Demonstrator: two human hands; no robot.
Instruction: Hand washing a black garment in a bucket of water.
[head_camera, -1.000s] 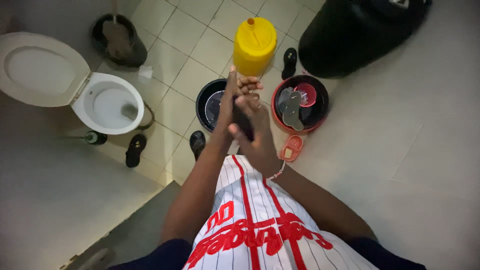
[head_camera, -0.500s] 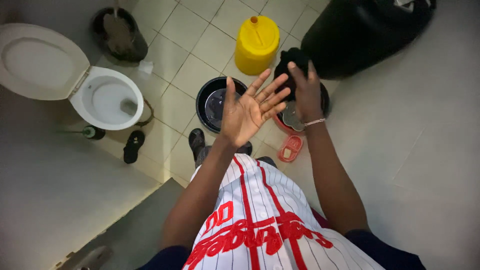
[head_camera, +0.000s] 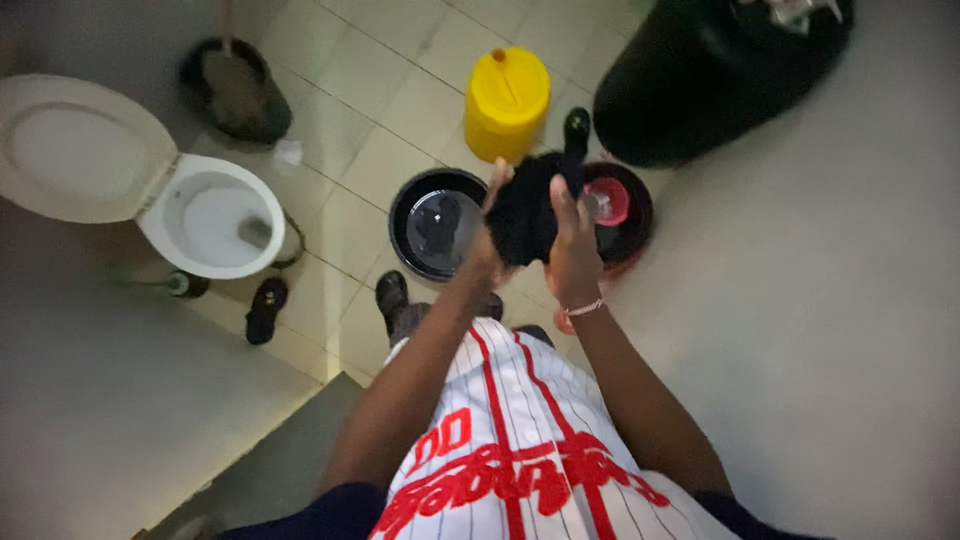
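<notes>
Both of my hands hold a bunched black cloth (head_camera: 522, 215) in front of my chest. My left hand (head_camera: 487, 250) presses against its left side, and my right hand (head_camera: 572, 250) grips its right side with fingers wrapped over it. Directly below on the tiled floor sits a black bucket (head_camera: 400, 205) with water in it. A red-rimmed dark basin (head_camera: 635, 235) lies to its right, with a small red bowl (head_camera: 608, 200) inside. The cloth hides part of both containers.
A yellow jerrycan (head_camera: 506, 102) stands behind the buckets, a large black drum (head_camera: 700, 80) at the upper right. A white toilet (head_camera: 200, 215) with raised lid is at the left, a dark bin (head_camera: 235, 90) behind it. Black sandals (head_camera: 265, 308) lie on the floor.
A second ago my palms were pressed together. Then my left hand opened flat while the right reached toward the basin. Now both hands are closed on the black cloth, held up.
</notes>
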